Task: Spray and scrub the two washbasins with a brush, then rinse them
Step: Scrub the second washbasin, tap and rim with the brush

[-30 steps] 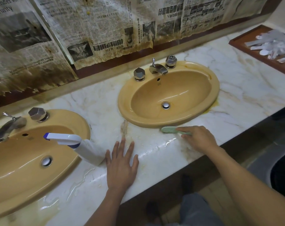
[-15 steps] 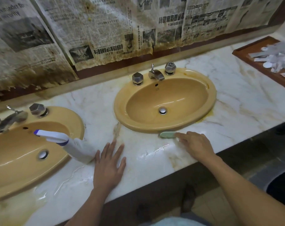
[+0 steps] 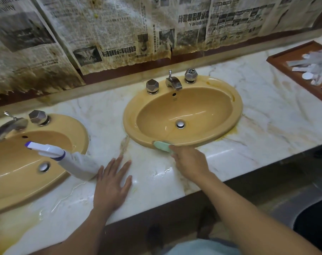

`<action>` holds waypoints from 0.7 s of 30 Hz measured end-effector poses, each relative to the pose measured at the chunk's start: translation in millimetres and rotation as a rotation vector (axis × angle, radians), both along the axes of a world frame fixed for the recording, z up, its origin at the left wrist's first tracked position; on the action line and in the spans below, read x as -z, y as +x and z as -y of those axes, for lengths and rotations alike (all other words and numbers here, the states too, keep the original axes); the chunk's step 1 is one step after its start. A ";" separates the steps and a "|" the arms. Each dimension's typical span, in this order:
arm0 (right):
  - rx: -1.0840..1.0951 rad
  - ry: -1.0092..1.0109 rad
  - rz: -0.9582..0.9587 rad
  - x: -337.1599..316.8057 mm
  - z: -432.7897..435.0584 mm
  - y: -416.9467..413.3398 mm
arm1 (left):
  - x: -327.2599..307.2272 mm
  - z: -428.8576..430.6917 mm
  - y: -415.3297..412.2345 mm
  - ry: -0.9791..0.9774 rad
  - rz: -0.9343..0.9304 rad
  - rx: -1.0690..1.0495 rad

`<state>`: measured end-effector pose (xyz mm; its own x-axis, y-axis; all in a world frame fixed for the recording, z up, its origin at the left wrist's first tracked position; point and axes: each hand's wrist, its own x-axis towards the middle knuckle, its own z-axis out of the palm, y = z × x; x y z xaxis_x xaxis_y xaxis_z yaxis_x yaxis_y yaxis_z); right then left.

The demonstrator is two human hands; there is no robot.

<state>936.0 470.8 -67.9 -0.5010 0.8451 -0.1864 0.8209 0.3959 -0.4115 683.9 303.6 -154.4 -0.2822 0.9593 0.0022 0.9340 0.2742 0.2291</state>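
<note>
Two ochre oval washbasins are set in a marble counter: the right washbasin [image 3: 221,92] in the middle of view, the left washbasin [image 3: 12,190] at the left edge. My right hand [image 3: 190,161] grips a pale green brush [image 3: 161,145] whose head lies on the front rim of the right washbasin. A white spray bottle [image 3: 77,163] with a blue nozzle stands between the basins, leaning over the left one. My left hand [image 3: 112,183] rests flat on the counter, its fingers spread, right beside the bottle's base.
Each basin has a chrome tap [image 3: 173,82] with faceted knobs. Stained newspaper [image 3: 110,34] covers the wall behind. A brown tray [image 3: 292,65] of white plastic bits sits at the far right. The wet marble counter [image 3: 267,115] ends at a front edge near my arms.
My right hand has slid the brush to the left and onto the front rim of the right washbasin. My left hand has stayed flat by the bottle.
</note>
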 end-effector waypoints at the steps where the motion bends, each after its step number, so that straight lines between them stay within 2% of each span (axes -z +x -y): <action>1: 0.022 -0.022 0.000 3.4 2.9 -11.3 | 0.3 0.1 -0.1 0.004 0.000 -0.002; 4: 0.141 -0.049 0.007 5.0 2.0 -9.0 | 0.3 -0.3 0.4 0.009 -0.002 -0.005; 10: 0.542 -0.078 -0.049 -1.6 -41.6 79.8 | 1.5 -0.5 -0.4 0.019 -0.002 0.004; 13: 0.522 -0.114 -0.089 1.0 -36.8 68.2 | 0.8 -1.1 0.1 0.014 0.006 0.005; 17: 0.336 -0.130 -0.106 0.8 -4.6 23.7 | 1.1 -0.4 -0.8 0.008 -0.001 0.008; 21: 0.457 -0.126 -0.083 1.3 -24.4 48.5 | 2.0 0.4 -0.6 0.001 -0.007 0.009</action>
<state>984.5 495.2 -69.2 -0.1010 0.9558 -0.2763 0.8618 -0.0547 -0.5043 683.3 303.3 -156.4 -0.2731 0.9620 0.0048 0.9382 0.2652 0.2225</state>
